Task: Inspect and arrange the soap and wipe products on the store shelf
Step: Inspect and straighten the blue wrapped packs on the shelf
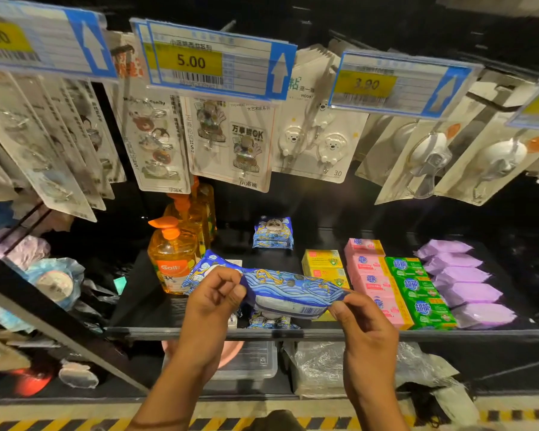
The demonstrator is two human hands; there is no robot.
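Looking for the biggest thing first, one asked, "What was there?"

"The black shelf (293, 333) ran from left to right. On its right side lay purple wipe packs (461, 276), then rows of green soap (417, 286), pink soap (367, 281) and yellow soap (322, 264). Orange soap bottles (171, 256) stood on the left."

"And the blue wipe pack (290, 293)?"

"It was up in the air, near the front of the shelf, between the bottles and the yellow soap. The left hand (212, 297) pinched its left end with curled fingers, and the right hand (367, 328) pinched its right end. A second blue pack (273, 233) sat far back, and a third blue pack (269, 321) lay just under the held one."

"What step was that?"

"I think it was the looking-over step. Next the pack would need to go down neatly with the other blue ones, and both hands would have to let go softly."
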